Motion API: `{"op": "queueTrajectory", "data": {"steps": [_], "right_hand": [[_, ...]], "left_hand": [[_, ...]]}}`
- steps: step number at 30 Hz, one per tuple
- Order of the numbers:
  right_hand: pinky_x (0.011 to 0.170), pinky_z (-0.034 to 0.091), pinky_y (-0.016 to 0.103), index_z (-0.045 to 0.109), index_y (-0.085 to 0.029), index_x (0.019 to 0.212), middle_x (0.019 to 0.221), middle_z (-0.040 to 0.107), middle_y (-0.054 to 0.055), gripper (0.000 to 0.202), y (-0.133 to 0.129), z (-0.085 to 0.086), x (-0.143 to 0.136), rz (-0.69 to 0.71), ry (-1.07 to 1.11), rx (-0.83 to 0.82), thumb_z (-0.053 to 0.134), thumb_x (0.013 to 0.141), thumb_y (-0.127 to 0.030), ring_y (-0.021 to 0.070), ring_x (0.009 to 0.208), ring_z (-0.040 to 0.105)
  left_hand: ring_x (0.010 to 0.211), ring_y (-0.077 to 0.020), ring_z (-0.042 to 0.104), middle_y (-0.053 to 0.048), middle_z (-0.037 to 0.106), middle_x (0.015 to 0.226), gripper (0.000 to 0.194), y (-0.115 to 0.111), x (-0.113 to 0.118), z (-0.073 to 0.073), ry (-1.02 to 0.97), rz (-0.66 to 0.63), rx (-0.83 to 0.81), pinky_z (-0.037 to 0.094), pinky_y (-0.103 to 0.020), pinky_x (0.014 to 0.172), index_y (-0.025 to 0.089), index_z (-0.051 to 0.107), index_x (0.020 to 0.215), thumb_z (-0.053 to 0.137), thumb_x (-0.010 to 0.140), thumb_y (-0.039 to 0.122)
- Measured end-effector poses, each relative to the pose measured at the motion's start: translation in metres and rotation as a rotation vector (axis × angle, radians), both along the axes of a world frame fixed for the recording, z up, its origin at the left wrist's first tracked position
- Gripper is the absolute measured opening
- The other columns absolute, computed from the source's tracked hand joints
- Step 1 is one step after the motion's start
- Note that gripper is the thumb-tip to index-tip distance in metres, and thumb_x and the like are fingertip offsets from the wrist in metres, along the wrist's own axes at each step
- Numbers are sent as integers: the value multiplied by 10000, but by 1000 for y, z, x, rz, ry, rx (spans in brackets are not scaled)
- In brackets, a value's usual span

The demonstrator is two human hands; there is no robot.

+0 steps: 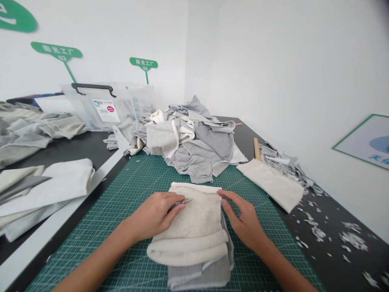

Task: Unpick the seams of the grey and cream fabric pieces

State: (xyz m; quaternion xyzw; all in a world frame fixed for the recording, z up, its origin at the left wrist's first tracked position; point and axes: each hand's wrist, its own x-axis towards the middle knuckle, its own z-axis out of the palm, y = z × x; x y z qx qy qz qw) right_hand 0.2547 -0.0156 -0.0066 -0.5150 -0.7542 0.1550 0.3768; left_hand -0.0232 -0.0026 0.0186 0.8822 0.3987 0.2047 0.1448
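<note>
A cream knit fabric piece [197,215] lies on a green cutting mat [127,194], its near edge rolled into thick folds. Beneath it, grey ribbed fabric [200,275] sticks out toward me. My left hand [158,213] is closed around a small pair of snips [185,201], whose pointed metal tip shows past the fingers over the cream cloth; their handle is mostly hidden. At the cloth's far right corner, my right hand [241,217] has its thumb and index finger on the edge, pinching it.
A heap of grey and cream fabric [197,138] covers the mat's far end, near a clear plastic box [106,105]. More fabric [60,182] lies left. At right are a folded cream piece [273,182], a wooden stick [257,149] and scattered scraps [319,233].
</note>
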Motion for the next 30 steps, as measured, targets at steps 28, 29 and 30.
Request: {"op": "queueTrajectory", "data": {"steps": [28, 29, 30], "right_hand": [[965, 482, 375, 595, -218, 1161, 1160, 663, 66, 271, 0, -1, 0, -1, -5, 25, 471, 927, -276, 214, 1092, 611], [965, 481, 372, 597, -216, 1159, 1158, 664, 65, 271, 0, -1, 0, -3, -6, 26, 470, 927, -277, 213, 1092, 611], [965, 482, 371, 598, -215, 1155, 1156, 665, 65, 270, 0, -1, 0, -5, -6, 29, 470, 926, -276, 213, 1091, 612]], "left_hand": [[998, -217, 630, -78, 663, 1143, 330, -6, 0, 5, -24, -71, 30, 499, -362, 880, 186, 558, 1242, 439, 971, 330], [991, -221, 631, -80, 665, 1134, 333, -7, 0, 5, -10, -66, 22, 500, -369, 877, 184, 559, 1241, 438, 970, 335], [976, -223, 635, -80, 670, 1114, 328, -7, 0, 5, 5, -58, 14, 501, -374, 871, 182, 568, 1228, 430, 972, 334]]}}
